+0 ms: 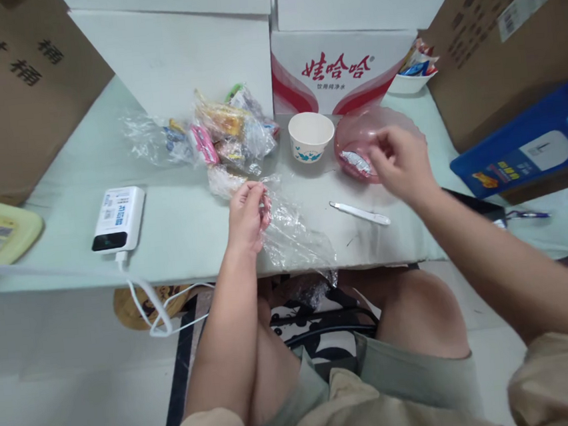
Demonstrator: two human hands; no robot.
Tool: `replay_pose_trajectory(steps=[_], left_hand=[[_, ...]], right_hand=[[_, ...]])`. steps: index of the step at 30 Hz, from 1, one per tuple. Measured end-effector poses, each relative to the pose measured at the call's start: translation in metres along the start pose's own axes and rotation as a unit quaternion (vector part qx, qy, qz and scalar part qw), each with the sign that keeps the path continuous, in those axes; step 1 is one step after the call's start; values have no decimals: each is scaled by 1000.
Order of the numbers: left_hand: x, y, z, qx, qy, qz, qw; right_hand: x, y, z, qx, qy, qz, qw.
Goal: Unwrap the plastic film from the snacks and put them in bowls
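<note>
My left hand [250, 216] is closed at the table's front part, its fingers pinching a clear plastic bag [301, 235] that trails right and droops over the table edge. Some reddish bits show between those fingers. Over a translucent pink bowl [375, 120], my right hand [404, 161] is closed with thumb and fingertips together; whether anything is in the pinch is hidden. A silvery-white packet [356, 163] lies in the bowl. Left of the bowl stands a white paper cup [311, 136]. A slim white-handled cutter [360, 213] rests in front of the bowl.
Several wrapped items in clear plastic [225, 128] are heaped behind my left hand. A white power bank [118, 219] with a cable lies left. White boxes line the back; a small white bowl of packets [413, 82] stands back right. A blue container [528, 139] leans at right.
</note>
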State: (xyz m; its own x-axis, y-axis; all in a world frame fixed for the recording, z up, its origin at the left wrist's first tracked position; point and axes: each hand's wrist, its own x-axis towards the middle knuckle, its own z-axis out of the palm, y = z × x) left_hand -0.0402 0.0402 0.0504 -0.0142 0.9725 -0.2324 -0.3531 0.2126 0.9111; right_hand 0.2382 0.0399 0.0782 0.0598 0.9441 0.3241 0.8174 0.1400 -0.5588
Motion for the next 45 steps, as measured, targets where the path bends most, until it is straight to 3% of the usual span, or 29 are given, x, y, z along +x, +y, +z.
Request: replay_pose_trajectory(steps=[4,5,9,14,21,28,34,37,41,43,45], left_hand=[[-5,3,-4,36,-23,-19,999],[-6,3,-6,47,-37,-26,998],[-12,-2,-13,132,-59,-52,988],[-11,-9,-24,285,29,-31,958],[-6,-10,-34,289,79,-41,953],[-6,-12,-42,294,91,-28,951],[-7,-9,-35,246,138,-8,959],[-7,-9,-34,296,141,-29,944],[-10,-8,-44,386,80,-78,916],[-14,-6,-51,418,63,-53,905],[-20,-1,-55,448,102,25,888]], right_hand=[[-84,-23,29,123,-160,-133,970],[-94,-24,40,125,-163,-141,969],[-89,-24,78,66,-155,-172,971],[-73,-32,93,-60,-247,-193,948],[-101,-28,76,-103,-181,-133,969],[-116,-22,89,-117,-145,-140,972],[-112,-11,83,-166,-69,-97,979],[-110,-4,77,-178,-49,-97,978],[-112,-1,72,-176,-27,-75,981],[-113,1,70,-169,-25,-72,983],[-113,4,69,-155,-22,-88,984]])
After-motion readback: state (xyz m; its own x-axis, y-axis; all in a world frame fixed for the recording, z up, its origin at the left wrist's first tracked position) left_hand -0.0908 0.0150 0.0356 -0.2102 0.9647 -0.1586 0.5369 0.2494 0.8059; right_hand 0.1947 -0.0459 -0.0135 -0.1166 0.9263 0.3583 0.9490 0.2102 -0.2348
